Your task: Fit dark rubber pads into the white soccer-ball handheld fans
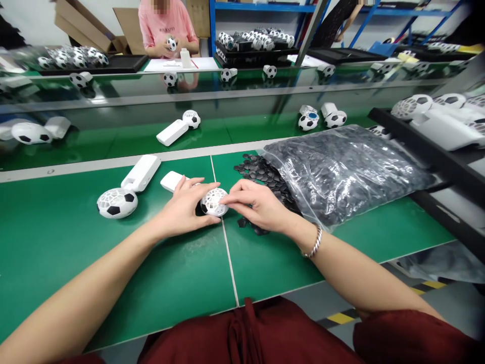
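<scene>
My left hand [184, 207] wraps around a white football-patterned handheld fan, its lattice ball head [214, 202] resting on the green bench and its white handle [172, 181] pointing away to the left. My right hand [257, 202], with a silver chain bracelet [314, 241] on its wrist, pinches the lattice head from the right. Small black hexagonal patches [261, 177] lie spilled just beyond that hand, out of a clear plastic bag [341, 172] full of them. A second fan [117, 203] with black patches lies to the left of my left hand.
A raised glass-edged bench [227, 96] behind holds more fans. A co-worker in a pink shirt [164, 30] across it holds a small football-patterned ball. Black trays [253, 48] of balls stand beyond. A black rack [428, 136] of white fans juts in at the right.
</scene>
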Demonstrator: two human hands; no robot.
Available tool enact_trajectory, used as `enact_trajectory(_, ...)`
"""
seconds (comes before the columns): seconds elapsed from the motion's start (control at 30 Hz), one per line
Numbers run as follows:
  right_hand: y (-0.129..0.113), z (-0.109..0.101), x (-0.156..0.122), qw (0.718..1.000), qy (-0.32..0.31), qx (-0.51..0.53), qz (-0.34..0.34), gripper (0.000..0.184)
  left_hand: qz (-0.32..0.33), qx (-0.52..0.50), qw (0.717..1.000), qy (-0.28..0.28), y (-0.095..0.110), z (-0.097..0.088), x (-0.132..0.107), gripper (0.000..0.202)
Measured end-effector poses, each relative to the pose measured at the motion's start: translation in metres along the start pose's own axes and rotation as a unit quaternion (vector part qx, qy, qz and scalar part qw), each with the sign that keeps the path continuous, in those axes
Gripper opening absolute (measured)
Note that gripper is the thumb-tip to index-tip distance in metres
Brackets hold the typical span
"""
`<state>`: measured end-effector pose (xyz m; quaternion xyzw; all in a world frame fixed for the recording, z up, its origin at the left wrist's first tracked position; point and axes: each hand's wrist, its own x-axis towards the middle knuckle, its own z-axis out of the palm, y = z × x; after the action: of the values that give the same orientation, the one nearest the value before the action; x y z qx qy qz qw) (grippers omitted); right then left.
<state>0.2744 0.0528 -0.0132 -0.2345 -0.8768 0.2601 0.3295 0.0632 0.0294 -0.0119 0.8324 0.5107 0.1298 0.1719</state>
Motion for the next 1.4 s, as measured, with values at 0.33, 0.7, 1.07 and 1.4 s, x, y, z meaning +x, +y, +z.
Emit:
enact_trajectory(0.33,-0.002,0.013,0.004,0.999,-0.042,-0.021,0.009,0.005,-0.007,-0.004,0.999,0.032,0.002,0.005,0.0,0.07)
enact_trajectory(0.7,0.009,0.023,0.001,0.99,0.006,0.089,0.113,0.042,-0.01,-0.01,0.999,0.037,0.006,0.003,0.0,0.061)
enact_trajectory(1.07,0.016,-0.002,0.01,0.985,0.024,-0.006,0.173,0.011,0.015,-0.029,0.999,0.031,0.003,0.005,-0.002,0.068)
enact_trajectory(1.4,0.019,-0.018,0.001,0.939,-0.154,-0.181,0.248,0.004,-0.021,-0.056,0.998,-0.029,0.014,0.004,-0.006,0.068)
